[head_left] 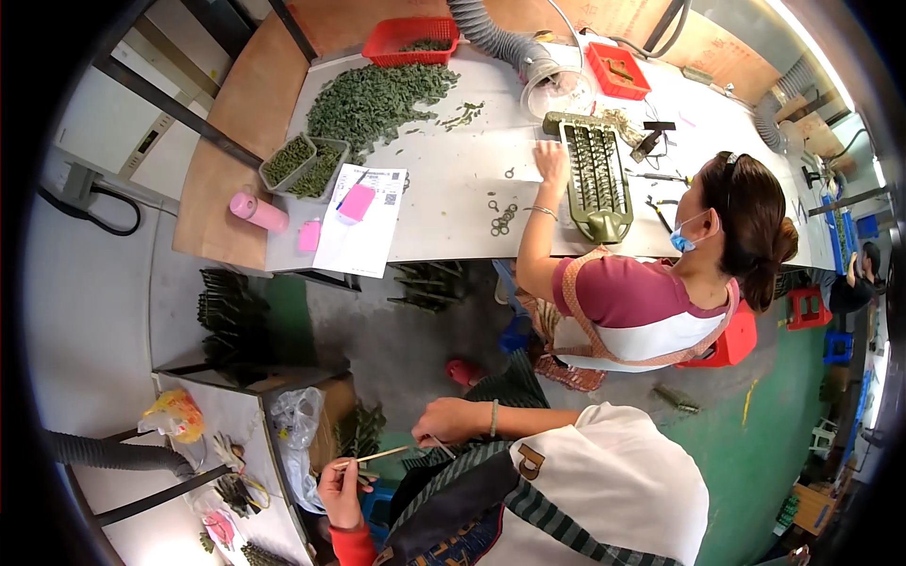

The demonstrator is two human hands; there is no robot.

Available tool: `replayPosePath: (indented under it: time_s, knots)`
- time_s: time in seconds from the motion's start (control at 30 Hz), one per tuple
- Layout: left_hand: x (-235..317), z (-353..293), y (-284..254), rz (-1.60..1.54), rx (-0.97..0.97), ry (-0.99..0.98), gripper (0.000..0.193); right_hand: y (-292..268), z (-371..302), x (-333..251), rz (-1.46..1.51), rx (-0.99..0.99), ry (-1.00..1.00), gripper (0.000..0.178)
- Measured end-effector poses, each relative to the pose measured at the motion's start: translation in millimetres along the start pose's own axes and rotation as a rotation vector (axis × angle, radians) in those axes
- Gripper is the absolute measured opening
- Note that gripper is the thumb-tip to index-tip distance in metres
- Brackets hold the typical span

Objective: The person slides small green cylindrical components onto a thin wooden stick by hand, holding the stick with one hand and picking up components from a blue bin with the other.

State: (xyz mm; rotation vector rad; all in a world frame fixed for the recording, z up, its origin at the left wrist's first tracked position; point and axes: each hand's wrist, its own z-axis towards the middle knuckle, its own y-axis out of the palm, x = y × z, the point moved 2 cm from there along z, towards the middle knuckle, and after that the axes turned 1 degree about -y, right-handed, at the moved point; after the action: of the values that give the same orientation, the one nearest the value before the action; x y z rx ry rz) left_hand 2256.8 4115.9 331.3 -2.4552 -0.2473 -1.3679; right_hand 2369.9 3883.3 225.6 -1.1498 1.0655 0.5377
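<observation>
Low in the picture, my left hand, below a red cuff, pinches a thin pale wooden stick. The stick slants up towards my right hand, which wears a beaded bracelet. The fingers of that hand are closed; a thin greyish strip shows below them, too small to name. Dark green pieces lie in a bunch just beyond my left hand. Under my forearms are a dark striped apron and a white top.
A seated co-worker has a hand at a green slotted frame on the white table. A heap of green pieces, a red basket and a paper sheet lie there. A side table stands at left.
</observation>
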Motion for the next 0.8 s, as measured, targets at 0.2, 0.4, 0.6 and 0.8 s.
replayPosePath:
  time_s: [0.2,0.4,0.6,0.8]
  knots:
    - [-4.7,-0.5,8.8,-0.042,0.023,-0.026,0.009,-1.2,-6.2,10.6,0.033,-0.03,-0.02,0.013]
    - [-10.4,-4.2,10.2,-0.049,0.056,-0.008,0.008,-7.5,-2.0,14.2,0.04,-0.058,-0.045,0.014]
    - [-8.3,-7.0,10.5,-0.066,0.085,-0.01,0.009,-10.4,7.1,17.0,0.056,-0.1,-0.078,0.016]
    - [-15.1,-11.8,11.9,-0.092,0.119,-0.045,0.01,-7.5,9.5,22.3,0.036,-0.139,-0.096,0.014]
